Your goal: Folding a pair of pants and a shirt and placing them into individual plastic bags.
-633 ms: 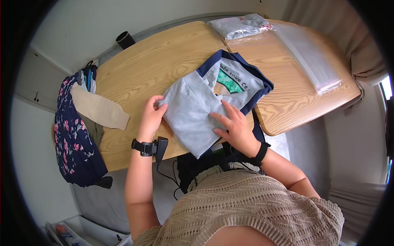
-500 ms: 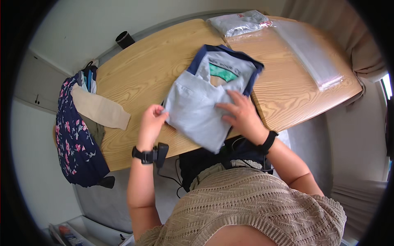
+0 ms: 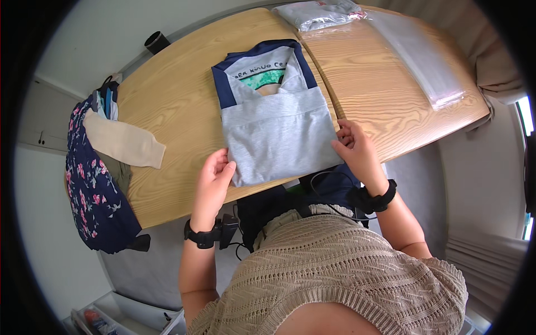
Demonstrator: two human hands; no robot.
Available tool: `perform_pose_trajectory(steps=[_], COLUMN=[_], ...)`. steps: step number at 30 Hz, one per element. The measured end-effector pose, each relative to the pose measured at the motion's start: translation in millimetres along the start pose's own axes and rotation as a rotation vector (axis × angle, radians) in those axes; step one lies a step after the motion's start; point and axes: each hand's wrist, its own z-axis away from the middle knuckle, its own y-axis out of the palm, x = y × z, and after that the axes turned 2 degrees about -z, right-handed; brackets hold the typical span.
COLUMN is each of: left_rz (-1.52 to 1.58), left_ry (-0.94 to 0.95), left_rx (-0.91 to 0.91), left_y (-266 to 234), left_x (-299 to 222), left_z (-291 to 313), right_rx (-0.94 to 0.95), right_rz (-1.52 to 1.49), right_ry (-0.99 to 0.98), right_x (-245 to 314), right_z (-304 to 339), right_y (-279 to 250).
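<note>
A folded grey sweatshirt (image 3: 279,137) with navy shoulders lies squarely in front of me, close to the table's front edge. Its ribbed hem is folded up across the middle, and part of a green print with dark lettering shows above. At its lower left side, my left hand (image 3: 213,178) pinches the cloth, thumb on top. My right hand (image 3: 357,148) has its fingers curled and holds the right edge between thumb and fingers. The undersides of the folds are hidden.
Flat clear plastic bags (image 3: 416,61) lie on the right half of the wooden table (image 3: 178,95). Behind is a bagged grey garment (image 3: 321,12). A floral navy garment (image 3: 92,195) and a beige one (image 3: 125,139) hang over the left end. A dark cup-like container (image 3: 157,42) stands beyond the far edge.
The sweatshirt has turned from tilted to nearly straight and now lies flatter. My right hand has moved from its top to its right edge; my left hand is lower at the left side.
</note>
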Motion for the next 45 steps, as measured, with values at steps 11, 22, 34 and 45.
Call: perform_pose_trajectory(steps=[11,22,34,45], left_rz=[0.226,0.294,0.447,0.247], left_ry=[0.078,-0.041,-0.282,-0.177], left_rx=[0.029,0.078,0.24,0.328], left_y=[17,12,-9,-3], left_x=[-7,-18,-27,-45], left_z=[-8,-17,-71,-84], right_rx=[0.101,-0.15,0.161,0.336], right_rz=[-0.071,0.065,-0.279,-0.193], right_ry=[0.12,-0.27,0.185,0.344], right_x=[3,-2,13,31], right_z=[-7,-17,-69,-84], right_y=[1,11,14,4])
